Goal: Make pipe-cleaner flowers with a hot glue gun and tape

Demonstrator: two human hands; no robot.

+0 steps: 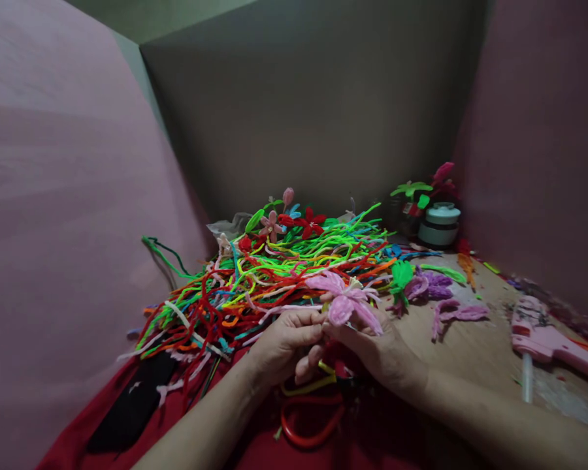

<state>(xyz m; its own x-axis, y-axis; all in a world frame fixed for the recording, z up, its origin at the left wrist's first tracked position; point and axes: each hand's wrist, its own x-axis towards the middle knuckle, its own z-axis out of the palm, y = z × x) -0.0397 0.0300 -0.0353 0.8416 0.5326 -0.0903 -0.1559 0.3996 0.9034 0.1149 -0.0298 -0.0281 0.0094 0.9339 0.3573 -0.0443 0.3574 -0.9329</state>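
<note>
A pink pipe-cleaner flower [343, 309] is held up in front of me, its fuzzy petals spread and pale tips at its centre. My right hand [385, 349] is closed around its underside, with the thumb near the petals. From the other side, my left hand [289, 343] pinches at the flower's base, its fingertips meeting those of the right hand. What lies between the fingertips is partly hidden. Just below the hands, a tool with a red loop handle [310, 444] and a yellow piece [306, 390] rest on the red cloth [255, 437].
A large heap of coloured pipe cleaners [274, 274] lies ahead, with finished flowers [311, 223] at its back. Purple loops [458, 312] and a pink glue gun [543, 336] are to the right. A pale blue container [440, 225] stands behind. A black object [127, 408] lies left.
</note>
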